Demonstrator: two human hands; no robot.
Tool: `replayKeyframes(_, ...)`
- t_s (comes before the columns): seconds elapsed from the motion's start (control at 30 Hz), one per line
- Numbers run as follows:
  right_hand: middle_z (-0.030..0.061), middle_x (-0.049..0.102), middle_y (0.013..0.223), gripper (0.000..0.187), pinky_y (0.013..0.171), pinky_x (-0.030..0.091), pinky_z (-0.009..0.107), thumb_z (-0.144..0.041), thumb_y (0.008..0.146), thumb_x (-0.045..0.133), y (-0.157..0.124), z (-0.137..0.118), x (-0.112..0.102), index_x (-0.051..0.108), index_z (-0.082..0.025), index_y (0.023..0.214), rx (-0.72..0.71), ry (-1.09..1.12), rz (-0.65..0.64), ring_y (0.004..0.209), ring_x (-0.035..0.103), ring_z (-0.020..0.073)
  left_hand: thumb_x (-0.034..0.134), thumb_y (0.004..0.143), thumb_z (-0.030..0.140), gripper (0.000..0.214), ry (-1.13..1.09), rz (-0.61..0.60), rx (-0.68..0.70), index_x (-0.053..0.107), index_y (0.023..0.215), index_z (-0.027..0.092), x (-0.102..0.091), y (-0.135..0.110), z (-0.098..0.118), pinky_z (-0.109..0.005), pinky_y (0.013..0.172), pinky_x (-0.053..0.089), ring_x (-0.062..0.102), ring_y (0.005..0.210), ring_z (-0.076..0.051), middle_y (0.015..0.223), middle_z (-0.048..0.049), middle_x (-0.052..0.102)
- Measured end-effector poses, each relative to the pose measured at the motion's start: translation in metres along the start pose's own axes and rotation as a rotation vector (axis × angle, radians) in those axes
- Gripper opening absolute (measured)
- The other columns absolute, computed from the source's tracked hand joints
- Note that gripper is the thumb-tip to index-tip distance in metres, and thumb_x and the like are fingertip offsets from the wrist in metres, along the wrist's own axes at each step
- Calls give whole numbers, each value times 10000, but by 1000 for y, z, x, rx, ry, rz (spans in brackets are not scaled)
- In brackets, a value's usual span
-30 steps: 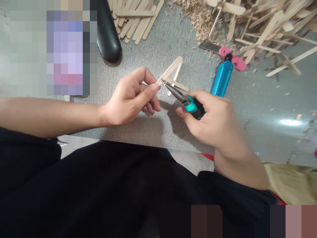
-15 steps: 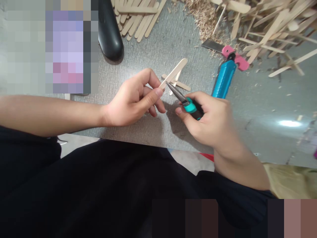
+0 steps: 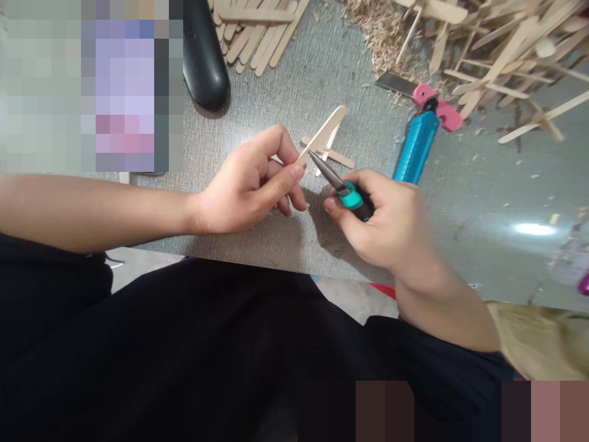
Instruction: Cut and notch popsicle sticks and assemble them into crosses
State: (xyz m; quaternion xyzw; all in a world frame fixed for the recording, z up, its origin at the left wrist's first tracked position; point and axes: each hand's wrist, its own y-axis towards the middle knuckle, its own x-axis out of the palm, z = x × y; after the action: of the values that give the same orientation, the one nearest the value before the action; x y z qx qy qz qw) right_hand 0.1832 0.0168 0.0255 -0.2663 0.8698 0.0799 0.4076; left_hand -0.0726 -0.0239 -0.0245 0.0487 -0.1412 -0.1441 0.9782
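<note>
Between thumb and fingers, my left hand (image 3: 260, 181) pinches the lower end of a wooden craft stick (image 3: 324, 131), which slants up to the right. My right hand (image 3: 384, 224) is wrapped round the teal-and-black handles of needle-nose pliers (image 3: 329, 170). The tips of the pliers meet the stick just beyond my left fingertips; whether the jaws are clamped on it I cannot tell. Behind the held stick, crossed wooden sticks (image 3: 340, 158) lie on the grey table (image 3: 257, 245).
Right of centre lies a blue-handled knife (image 3: 416, 147) with a pink part and dark blade, close to my right hand. Wood shavings (image 3: 380, 46) and a heap of crossed sticks (image 3: 510, 61) spread behind it. Flat craft sticks (image 3: 257, 46) and a black rounded object (image 3: 207, 67) lie at the back.
Hardly anything differs. Both hands, the stick and the pliers keep almost the same positions, with only a very slight shift of the view.
</note>
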Motion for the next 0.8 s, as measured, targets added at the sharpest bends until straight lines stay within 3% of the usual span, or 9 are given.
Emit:
replayKeyframes(0.13, 4, 675, 709, 120, 622, 427, 387, -380, 982, 760, -1, -3, -2, 696, -285, 944, 22, 15, -12, 614, 603, 217, 720, 1190, 611, 424, 62, 13, 35, 537, 1016, 270, 0, 0, 1, -231, 541, 622, 793, 615, -122, 774, 41, 824)
replayKeyframes(0.23, -14, 572, 644, 143, 600, 366, 387, -369, 992, 745, 0, -7, -8, 674, -280, 904, 64, 13, -73, 563, 497, 194, 694, 1203, 605, 414, 143, 35, 67, 529, 1007, 280, -1, -1, 1, -242, 460, 491, 650, 495, -103, 643, 72, 693)
replayKeyframes(0.4, -29, 476, 612, 403, 561, 317, 364, -439, 994, 764, 7, -13, -25, 510, -279, 725, 144, 103, -277, 565, 428, 162, 683, 1201, 534, 380, 359, 93, 139, 500, 971, 293, -2, -2, 1, -283, 424, 255, 368, 436, -81, 575, 114, 427)
replayKeyframes(0.47, -22, 518, 624, 457, 558, 341, 352, -502, 1006, 789, 10, -12, -31, 524, -272, 711, 174, 201, -375, 584, 459, 159, 685, 1192, 539, 378, 434, 127, 149, 510, 967, 291, 0, -3, 3, -283, 446, 273, 368, 473, -83, 612, 104, 419)
replayKeyframes(0.63, 10, 637, 638, 639, 563, 457, 331, -792, 985, 871, 13, -8, -35, 652, -251, 726, 286, 554, -612, 593, 578, 161, 693, 1181, 538, 365, 588, 249, 187, 583, 949, 278, 2, -5, 8, -289, 618, 500, 610, 712, -130, 724, 46, 529)
replayKeyframes(0.8, 21, 672, 690, 747, 518, 504, 325, -944, 940, 832, 17, -7, -30, 666, -244, 740, 333, 724, -716, 604, 645, 170, 673, 1190, 573, 377, 584, 289, 266, 632, 962, 276, -1, -4, -3, -311, 676, 542, 657, 751, -140, 775, 27, 597)
